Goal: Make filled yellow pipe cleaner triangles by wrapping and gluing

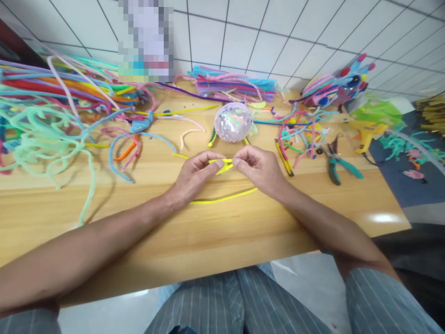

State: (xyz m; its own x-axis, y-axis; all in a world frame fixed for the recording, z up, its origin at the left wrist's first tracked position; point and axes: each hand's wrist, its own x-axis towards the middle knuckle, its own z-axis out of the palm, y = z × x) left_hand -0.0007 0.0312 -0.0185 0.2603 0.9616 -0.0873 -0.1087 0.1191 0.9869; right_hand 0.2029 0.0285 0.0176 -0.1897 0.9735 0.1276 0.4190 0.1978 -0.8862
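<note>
Between my two hands is a bent yellow pipe cleaner (225,166), folded into a small shape. My left hand (200,174) pinches its left end between thumb and fingers. At the other end my right hand (259,169) closes thumb and fingertips on it. Another yellow pipe cleaner length (222,199) lies on the wood just below the hands; whether it joins the held piece is hidden. Right behind the hands sits a clear round ball (233,122) with colourful bits inside, and green-and-yellow handles stick out beneath it.
Pale green pipe cleaners (52,139) sprawl at left, before multicoloured bundles (69,88). A pink-and-blue bundle (232,83) lies against the tiled wall. On the right are a yellow cutter knife (284,157), teal-handled pliers (342,168) and a yellow glue gun (367,132) near the table edge.
</note>
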